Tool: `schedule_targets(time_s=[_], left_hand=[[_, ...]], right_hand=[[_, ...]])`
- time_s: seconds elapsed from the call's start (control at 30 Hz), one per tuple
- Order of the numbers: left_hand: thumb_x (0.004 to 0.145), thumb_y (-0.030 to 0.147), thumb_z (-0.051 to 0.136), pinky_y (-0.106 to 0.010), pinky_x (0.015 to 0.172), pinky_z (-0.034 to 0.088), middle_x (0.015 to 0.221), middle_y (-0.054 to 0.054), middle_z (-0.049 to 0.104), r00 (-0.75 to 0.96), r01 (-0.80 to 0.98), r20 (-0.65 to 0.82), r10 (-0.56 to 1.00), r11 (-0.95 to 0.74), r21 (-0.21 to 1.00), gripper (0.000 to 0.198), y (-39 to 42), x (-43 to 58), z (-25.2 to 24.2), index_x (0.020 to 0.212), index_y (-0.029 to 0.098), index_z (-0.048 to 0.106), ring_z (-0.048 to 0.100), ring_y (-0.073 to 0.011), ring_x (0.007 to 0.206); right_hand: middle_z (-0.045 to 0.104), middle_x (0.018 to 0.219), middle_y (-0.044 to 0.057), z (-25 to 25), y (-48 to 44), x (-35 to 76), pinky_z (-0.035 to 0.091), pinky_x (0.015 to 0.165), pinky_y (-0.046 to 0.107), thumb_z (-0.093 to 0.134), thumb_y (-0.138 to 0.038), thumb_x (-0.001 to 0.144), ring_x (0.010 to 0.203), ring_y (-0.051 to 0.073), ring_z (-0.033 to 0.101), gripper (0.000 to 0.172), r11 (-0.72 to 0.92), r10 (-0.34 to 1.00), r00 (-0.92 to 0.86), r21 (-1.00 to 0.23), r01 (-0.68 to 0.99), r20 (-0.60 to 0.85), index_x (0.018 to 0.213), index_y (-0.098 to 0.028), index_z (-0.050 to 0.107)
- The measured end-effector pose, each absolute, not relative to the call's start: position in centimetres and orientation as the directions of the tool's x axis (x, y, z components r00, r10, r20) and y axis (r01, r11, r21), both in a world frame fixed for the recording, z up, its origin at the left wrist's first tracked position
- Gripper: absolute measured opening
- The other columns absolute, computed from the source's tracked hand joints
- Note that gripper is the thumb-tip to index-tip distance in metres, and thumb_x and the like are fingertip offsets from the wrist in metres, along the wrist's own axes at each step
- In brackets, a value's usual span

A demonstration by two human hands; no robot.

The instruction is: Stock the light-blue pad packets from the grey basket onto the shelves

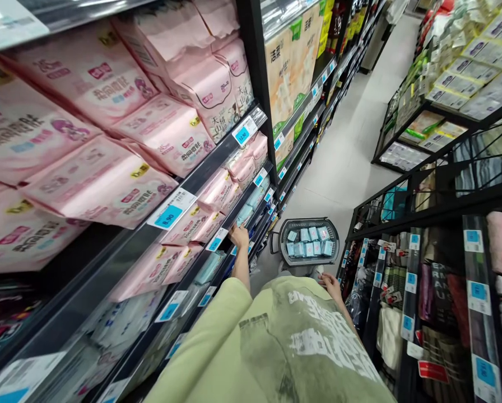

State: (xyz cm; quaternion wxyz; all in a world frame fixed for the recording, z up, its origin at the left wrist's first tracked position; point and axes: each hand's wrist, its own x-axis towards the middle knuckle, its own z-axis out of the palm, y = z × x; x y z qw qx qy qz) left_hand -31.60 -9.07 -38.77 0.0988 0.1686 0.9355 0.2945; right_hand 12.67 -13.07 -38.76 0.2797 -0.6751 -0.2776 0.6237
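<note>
My left hand (239,236) reaches to the lower shelf on the left, beside light-blue packs (245,214). Its fingertips are partly hidden at the shelf edge, so I cannot tell whether they hold anything. Low at my right side hangs my right hand (330,284), its fingers loosely bent and apart, with nothing visible in them. On the floor in front of my feet stands a dark shopping basket (279,246). Several small light-blue packs (308,250) lie in rows inside it.
Pink soft packs (129,179) fill the upper left shelves, above price tags (169,215). Cartons (293,67) stand farther along. To the right, a rack holds clothing and textiles (389,336); beyond it is a display of stacked packs (461,78). A pale floor aisle (335,151) runs between.
</note>
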Motion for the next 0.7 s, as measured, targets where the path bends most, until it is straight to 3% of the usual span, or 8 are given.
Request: schedule_targets(time_s=[0.13, 0.3, 0.37, 0.57, 0.7], left_hand=[[0.096, 0.024, 0.067, -0.058, 0.115, 0.043, 0.14, -0.032, 0.061, -0.921, 0.268, -0.08, 0.382, 0.768, 0.582, 0.037, -9.4, -31.7, -38.7, 0.128, 0.005, 0.069, 0.053, -0.0455, 0.141], [0.095, 0.023, 0.066, -0.056, 0.118, 0.042, 0.145, -0.033, 0.057, -0.936, 0.254, -0.048, 0.349, 0.763, 0.594, 0.044, -7.6, -31.3, -39.0, 0.135, 0.005, 0.065, 0.048, -0.0445, 0.145], [0.094, 0.022, 0.066, -0.056, 0.12, 0.041, 0.146, -0.032, 0.058, -0.936, 0.256, -0.04, 0.349, 0.753, 0.606, 0.046, -7.2, -31.3, -39.0, 0.137, 0.005, 0.064, 0.048, -0.0433, 0.146], [0.09, 0.023, 0.072, -0.052, 0.126, 0.035, 0.148, -0.029, 0.055, -0.922, 0.312, 0.018, 0.388, 0.713, 0.628, 0.051, -8.6, -30.2, -39.4, 0.138, 0.007, 0.061, 0.042, -0.0401, 0.15], [0.096, 0.018, 0.057, -0.052, 0.13, 0.025, 0.162, -0.028, 0.035, -0.897, 0.413, 0.159, 0.412, 0.658, 0.63, 0.052, -11.3, -26.2, -41.2, 0.147, 0.008, 0.051, 0.029, -0.0357, 0.158]], right_hand=[[0.078, 0.088, 0.013, -38.7, -12.9, 13.9, 0.056, 0.069, 0.039, 0.093, -0.053, 0.052, 0.077, 0.028, 0.071, 0.054, -0.741, 0.672, 0.055, -0.671, 0.036, -0.739, 0.087, -0.019, 0.071], [0.074, 0.092, 0.005, -38.6, -12.7, 14.5, 0.057, 0.073, 0.032, 0.078, -0.044, 0.089, 0.077, 0.016, 0.068, 0.032, -0.8, 0.599, 0.057, -0.594, 0.083, -0.799, 0.1, -0.015, 0.068], [0.073, 0.094, 0.003, -38.3, -12.3, 14.2, 0.057, 0.076, 0.03, 0.074, -0.039, 0.095, 0.077, 0.014, 0.068, 0.027, -0.81, 0.583, 0.036, -0.577, 0.104, -0.812, 0.103, -0.014, 0.068], [0.078, 0.092, 0.011, -37.8, -10.4, 12.9, 0.051, 0.072, 0.032, 0.086, -0.038, 0.072, 0.079, 0.021, 0.069, 0.04, -0.809, 0.583, 0.003, -0.58, 0.09, -0.813, 0.1, -0.014, 0.07], [0.078, 0.1, 0.013, -38.5, -10.0, 13.4, 0.054, 0.077, 0.033, 0.083, -0.052, 0.076, 0.085, 0.022, 0.07, 0.05, -0.831, 0.556, 0.041, -0.556, 0.006, -0.83, 0.105, -0.014, 0.066]])
